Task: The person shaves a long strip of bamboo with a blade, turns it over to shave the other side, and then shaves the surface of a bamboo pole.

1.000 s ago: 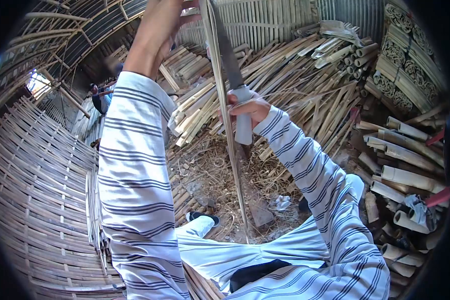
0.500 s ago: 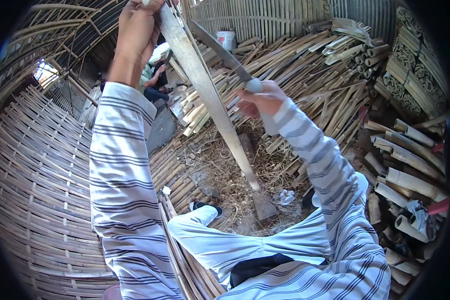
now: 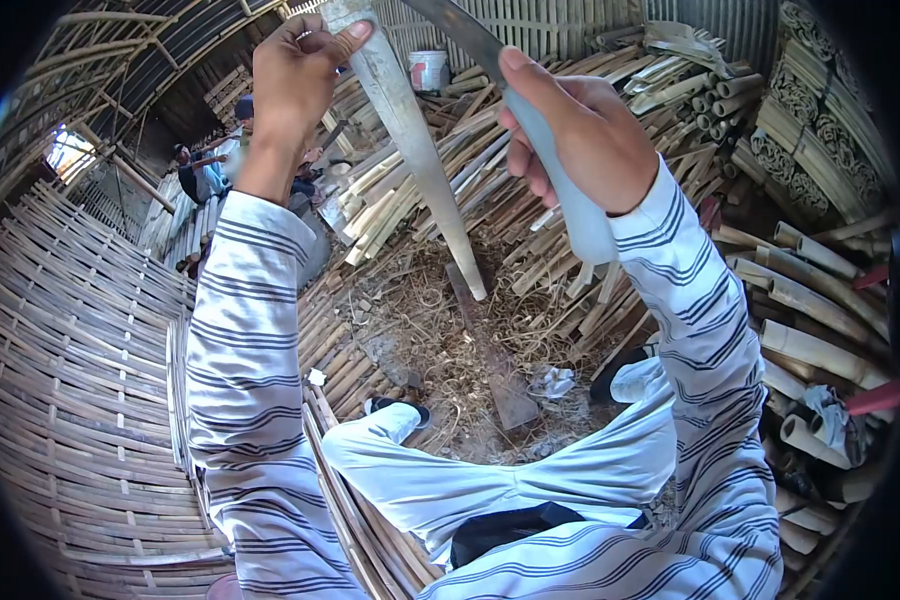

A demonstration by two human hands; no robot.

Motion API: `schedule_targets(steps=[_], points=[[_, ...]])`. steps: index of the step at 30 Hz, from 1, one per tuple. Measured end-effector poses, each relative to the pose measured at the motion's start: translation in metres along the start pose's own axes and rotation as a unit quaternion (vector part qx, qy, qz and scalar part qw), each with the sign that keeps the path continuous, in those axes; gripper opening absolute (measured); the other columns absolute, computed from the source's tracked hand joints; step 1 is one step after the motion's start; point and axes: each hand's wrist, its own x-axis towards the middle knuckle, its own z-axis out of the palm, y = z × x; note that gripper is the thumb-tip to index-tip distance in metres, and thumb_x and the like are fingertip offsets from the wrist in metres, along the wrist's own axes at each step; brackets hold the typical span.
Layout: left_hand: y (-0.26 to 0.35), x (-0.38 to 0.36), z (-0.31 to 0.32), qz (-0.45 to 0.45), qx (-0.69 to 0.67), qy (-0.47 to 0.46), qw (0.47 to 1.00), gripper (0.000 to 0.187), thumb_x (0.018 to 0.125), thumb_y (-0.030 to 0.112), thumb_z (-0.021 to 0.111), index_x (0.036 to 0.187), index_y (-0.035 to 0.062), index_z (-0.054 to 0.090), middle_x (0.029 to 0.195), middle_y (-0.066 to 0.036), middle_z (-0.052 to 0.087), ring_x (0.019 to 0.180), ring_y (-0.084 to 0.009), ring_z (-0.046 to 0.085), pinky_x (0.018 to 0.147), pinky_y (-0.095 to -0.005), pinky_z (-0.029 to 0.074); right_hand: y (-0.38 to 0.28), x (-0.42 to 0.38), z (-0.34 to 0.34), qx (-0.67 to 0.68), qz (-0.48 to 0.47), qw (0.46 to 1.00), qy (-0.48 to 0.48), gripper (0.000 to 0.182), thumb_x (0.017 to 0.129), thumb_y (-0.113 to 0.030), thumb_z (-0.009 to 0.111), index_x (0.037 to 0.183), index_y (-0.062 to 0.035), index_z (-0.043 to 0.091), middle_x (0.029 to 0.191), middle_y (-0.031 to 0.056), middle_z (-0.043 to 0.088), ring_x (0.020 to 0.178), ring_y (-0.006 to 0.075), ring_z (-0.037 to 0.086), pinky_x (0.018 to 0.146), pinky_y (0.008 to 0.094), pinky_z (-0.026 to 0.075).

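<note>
My left hand (image 3: 298, 85) pinches the upper end of a long, flat split bamboo piece (image 3: 410, 130), thumb pressed on its face. The piece slants down and narrows toward its lower end, which hangs above the shavings-covered ground. My right hand (image 3: 595, 135) grips a large knife by its pale grey handle (image 3: 560, 185), the thumb lying along the top. The dark knife blade (image 3: 462, 32) points up and left, beyond the bamboo piece and apart from it in view; its tip is cut off by the frame's edge.
Below lies a flat wooden board (image 3: 510, 398) among curly bamboo shavings (image 3: 430, 330). A woven bamboo panel (image 3: 90, 380) fills the left. Split bamboo (image 3: 660, 110) is heaped behind, and cut bamboo tubes (image 3: 820, 350) lie at right. A white bucket (image 3: 429, 72) and a person (image 3: 205, 170) are further back.
The bamboo piece has risen, its lower end now off the board. My right hand has moved up with the knife, the blade swinging higher. Another person has come into view at the back left.
</note>
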Motion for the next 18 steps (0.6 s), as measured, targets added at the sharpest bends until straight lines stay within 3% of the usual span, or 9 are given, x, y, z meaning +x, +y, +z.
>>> schedule_targets(steps=[2, 9, 12, 13, 15, 18], points=[[-0.003, 0.000, 0.002, 0.019, 0.000, 0.005, 1.000, 0.023, 0.079, 0.021, 0.075, 0.073, 0.0081, 0.057, 0.070, 0.002, 0.059, 0.064, -0.0060, 0.052, 0.060, -0.0218, 0.044, -0.002, 0.003, 0.004, 0.007, -0.001, 1.000, -0.008, 0.057, 0.088, -0.051, 0.052, 0.073, 0.0039, 0.055, 0.056, 0.0098, 0.057, 0.043, 0.0131, 0.055, 0.038, 0.0251, 0.044], [-0.014, -0.003, 0.002, -0.015, -0.023, 0.025, 0.999, 0.021, 0.078, 0.017, 0.076, 0.083, 0.0054, 0.059, 0.082, -0.002, 0.062, 0.072, -0.0116, 0.060, 0.072, -0.0259, 0.052, 0.002, 0.004, 0.019, -0.012, 0.022, 0.999, -0.021, 0.061, 0.086, -0.060, 0.050, 0.078, 0.0004, 0.057, 0.055, 0.0056, 0.056, 0.040, 0.0097, 0.051, 0.037, 0.0229, 0.042], [-0.009, 0.000, 0.000, 0.074, -0.009, -0.028, 0.997, 0.010, 0.091, 0.001, 0.052, 0.101, 0.0018, 0.055, 0.092, -0.004, 0.063, 0.076, -0.0131, 0.061, 0.071, -0.0248, 0.049, 0.010, 0.005, 0.018, -0.030, 0.014, 0.999, -0.035, 0.062, 0.087, -0.061, 0.048, 0.078, -0.0006, 0.057, 0.054, 0.0038, 0.054, 0.039, 0.0091, 0.050, 0.036, 0.0229, 0.042], [0.004, -0.007, 0.007, 0.038, 0.066, 0.002, 0.997, 0.014, 0.086, -0.003, 0.058, 0.100, -0.0006, 0.055, 0.089, -0.004, 0.061, 0.075, -0.0104, 0.056, 0.068, -0.0238, 0.045, 0.017, 0.006, 0.018, -0.026, 0.018, 0.999, -0.042, 0.062, 0.087, -0.061, 0.048, 0.078, -0.0006, 0.056, 0.054, 0.0035, 0.054, 0.038, 0.0091, 0.049, 0.036, 0.0230, 0.042], [0.007, -0.013, 0.020, 0.082, -0.009, 0.060, 0.995, 0.016, 0.086, 0.002, 0.061, 0.100, -0.0020, 0.055, 0.088, -0.005, 0.060, 0.076, -0.0109, 0.054, 0.069, -0.0244, 0.044, 0.030, 0.002, 0.024, -0.013, 0.033, 0.998, -0.055, 0.061, 0.088, -0.060, 0.047, 0.078, -0.0005, 0.056, 0.053, 0.0024, 0.051, 0.038, 0.0086, 0.048, 0.035, 0.0230, 0.040], [0.008, -0.011, 0.014, 0.088, 0.050, 0.076, 0.992, 0.026, 0.086, 0.011, 0.063, 0.105, -0.0042, 0.054, 0.089, -0.008, 0.061, 0.080, -0.0131, 0.053, 0.072, -0.0264, 0.044, 0.054, -0.004, 0.030, -0.009, 0.025, 0.999, -0.045, 0.055, 0.094, -0.046, 0.045, 0.073, 0.0030, 0.056, 0.051, 0.0046, 0.052, 0.038, 0.0110, 0.051, 0.035, 0.0253, 0.041]])
